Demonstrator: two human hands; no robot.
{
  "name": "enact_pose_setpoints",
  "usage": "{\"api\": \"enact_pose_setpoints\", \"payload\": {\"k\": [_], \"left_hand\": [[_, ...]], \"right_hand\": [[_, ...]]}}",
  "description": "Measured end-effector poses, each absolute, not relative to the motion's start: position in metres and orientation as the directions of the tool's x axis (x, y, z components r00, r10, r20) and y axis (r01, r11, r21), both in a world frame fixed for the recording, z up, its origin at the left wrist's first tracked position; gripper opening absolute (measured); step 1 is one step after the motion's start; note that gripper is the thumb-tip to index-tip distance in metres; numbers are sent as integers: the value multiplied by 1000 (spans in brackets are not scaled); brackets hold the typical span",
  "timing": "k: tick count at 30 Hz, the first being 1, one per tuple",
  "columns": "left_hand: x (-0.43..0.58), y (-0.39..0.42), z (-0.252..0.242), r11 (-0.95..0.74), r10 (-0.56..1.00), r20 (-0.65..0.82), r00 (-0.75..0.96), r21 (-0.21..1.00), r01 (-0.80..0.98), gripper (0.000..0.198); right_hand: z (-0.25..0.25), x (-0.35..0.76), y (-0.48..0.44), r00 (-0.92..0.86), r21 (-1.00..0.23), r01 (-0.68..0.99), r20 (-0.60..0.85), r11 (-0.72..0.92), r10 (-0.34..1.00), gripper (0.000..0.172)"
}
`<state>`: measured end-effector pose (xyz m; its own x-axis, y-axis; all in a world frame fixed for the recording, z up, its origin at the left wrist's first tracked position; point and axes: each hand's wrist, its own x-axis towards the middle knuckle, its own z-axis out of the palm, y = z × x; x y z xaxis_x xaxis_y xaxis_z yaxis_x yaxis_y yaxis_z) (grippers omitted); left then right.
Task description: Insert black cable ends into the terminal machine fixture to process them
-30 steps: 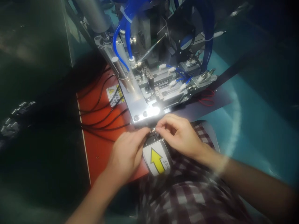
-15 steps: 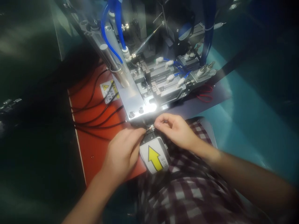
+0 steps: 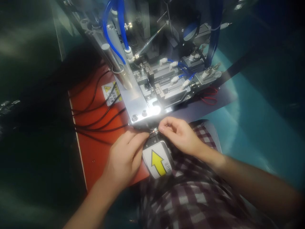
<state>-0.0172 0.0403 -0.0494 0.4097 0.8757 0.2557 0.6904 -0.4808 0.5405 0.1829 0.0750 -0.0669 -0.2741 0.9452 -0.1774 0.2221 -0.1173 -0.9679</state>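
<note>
Both my hands pinch at the front end of a machine, close to a small shiny metal fitting. My left hand has thumb and forefinger pressed together at the fitting's left side. My right hand is closed at its right side, fingertips curled inward. What either pinch holds is too small and too hidden to name. Just below the fingertips is a white cover bearing a yellow arrow. Directly above them lies the edge of a bright metal plate.
The machine stands on an orange base, with black cables across it and a warning label. Behind the plate are pneumatic cylinders with white elbow fittings. Blue hoses rise beside a metal post.
Almost nothing differs. My right hand has shifted very slightly to the right, while my left hand keeps its pinch in the same place.
</note>
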Motion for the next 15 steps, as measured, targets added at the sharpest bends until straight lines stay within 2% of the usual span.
{"api": "enact_pose_setpoints", "payload": {"k": [8,15], "left_hand": [[-18,41,-51,-479,877,257,406,536,695,23],[-18,40,-51,-480,876,256,409,550,683,25]], "right_hand": [[-66,183,75,-284,-961,259,-174,-99,943,13],[-46,177,76,-229,-863,503,-179,-41,957,15]]}}
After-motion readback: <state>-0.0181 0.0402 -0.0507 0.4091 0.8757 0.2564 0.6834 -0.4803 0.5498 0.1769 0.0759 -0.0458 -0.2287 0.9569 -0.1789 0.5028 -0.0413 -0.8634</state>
